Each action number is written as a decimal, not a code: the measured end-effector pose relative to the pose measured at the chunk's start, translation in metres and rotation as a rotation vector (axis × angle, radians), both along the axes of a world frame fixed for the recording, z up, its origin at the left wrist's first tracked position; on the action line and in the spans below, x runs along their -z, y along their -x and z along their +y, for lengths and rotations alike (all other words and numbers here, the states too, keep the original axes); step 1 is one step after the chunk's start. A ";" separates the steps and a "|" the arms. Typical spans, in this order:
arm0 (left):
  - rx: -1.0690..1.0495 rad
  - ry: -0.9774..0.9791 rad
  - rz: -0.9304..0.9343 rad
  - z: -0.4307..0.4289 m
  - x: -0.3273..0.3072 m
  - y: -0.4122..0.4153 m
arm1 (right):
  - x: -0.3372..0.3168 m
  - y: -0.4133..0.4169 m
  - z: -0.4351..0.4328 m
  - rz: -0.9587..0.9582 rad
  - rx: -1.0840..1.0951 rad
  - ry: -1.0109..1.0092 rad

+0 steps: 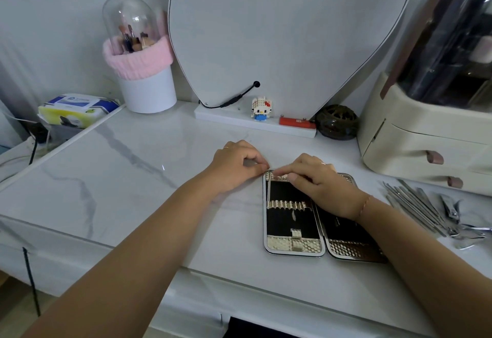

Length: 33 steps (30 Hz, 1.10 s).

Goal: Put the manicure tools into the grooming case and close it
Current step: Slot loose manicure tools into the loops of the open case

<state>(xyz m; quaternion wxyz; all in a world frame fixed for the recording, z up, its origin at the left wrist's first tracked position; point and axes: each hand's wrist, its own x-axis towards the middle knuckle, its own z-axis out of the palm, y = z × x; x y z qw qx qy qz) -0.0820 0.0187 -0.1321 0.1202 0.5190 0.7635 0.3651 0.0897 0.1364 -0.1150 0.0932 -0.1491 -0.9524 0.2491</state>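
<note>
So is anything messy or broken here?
Nothing looks broken or spilled. The only untidy bit is the tools, lying in a loose heap on the table to the right of the open case. Just one thin tool sits in the case, along its left side.

Offered wide bare bench [119, 191] left of the open grooming case [290, 220]. Hemmed in on the right by loose manicure tools [420, 207] and a drawer organiser [426, 135]; behind by the mirror base [239, 120], a brush pot [149, 92] and 1 dark ornament [336, 122].
</note>
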 end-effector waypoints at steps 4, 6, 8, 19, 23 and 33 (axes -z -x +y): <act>-0.009 0.006 -0.009 0.000 -0.001 -0.001 | -0.002 0.005 0.002 -0.018 0.022 0.032; -0.009 0.013 -0.004 0.000 -0.002 -0.001 | -0.003 0.006 0.002 -0.027 0.017 0.041; -0.008 0.022 -0.011 0.000 -0.002 -0.001 | -0.003 0.006 0.002 -0.024 0.008 0.050; 0.002 0.005 -0.018 0.000 -0.001 0.000 | -0.006 0.008 -0.001 -0.072 0.027 -0.011; 0.005 0.009 -0.016 0.001 -0.001 0.001 | -0.005 0.010 -0.001 -0.069 0.029 -0.018; 0.006 0.000 -0.021 0.000 0.000 0.000 | -0.006 0.007 0.002 -0.055 -0.046 0.046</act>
